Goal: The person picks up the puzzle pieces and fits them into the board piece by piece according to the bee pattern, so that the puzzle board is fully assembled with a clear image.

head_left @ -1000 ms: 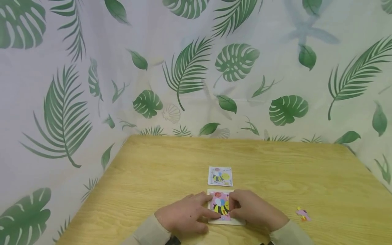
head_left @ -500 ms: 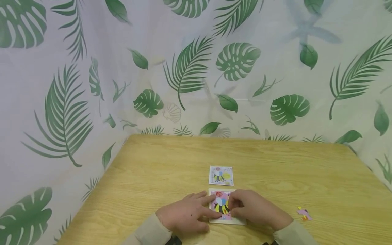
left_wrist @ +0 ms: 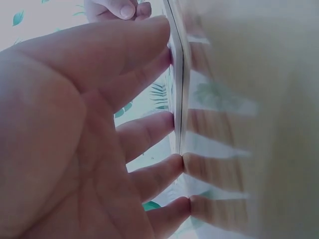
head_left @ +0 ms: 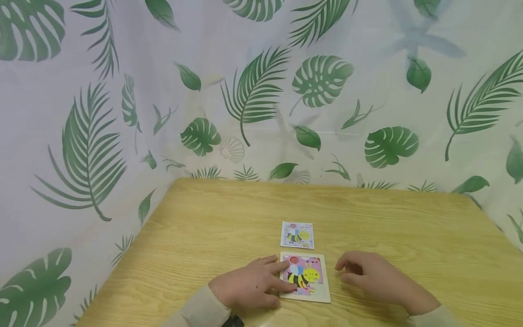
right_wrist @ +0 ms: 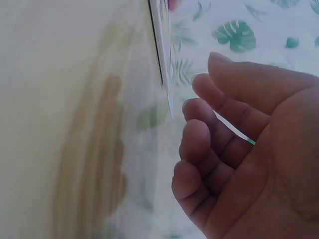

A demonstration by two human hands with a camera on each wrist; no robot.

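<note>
A bee jigsaw puzzle lies in a pale frame near the front of the table. Bare board shows in its lower right corner. Spread fingers of my left hand rest on the puzzle's left part; in the left wrist view, fingertips touch down at the frame's edge. My right hand is off to the right of the frame, fingers loosely bent. Seen from the right wrist, the right hand holds nothing. The loose puzzle pieces on the right are hidden, seemingly by the right hand.
A card with the same bee picture lies flat just beyond the puzzle. The wooden table reaches back to a hanging cloth printed with green leaves, which also runs along the left side.
My right hand has left the puzzle and moved to the right, uncovering the bee's head and the lower right corner. The left hand stays on the puzzle. The view has shifted slightly.
</note>
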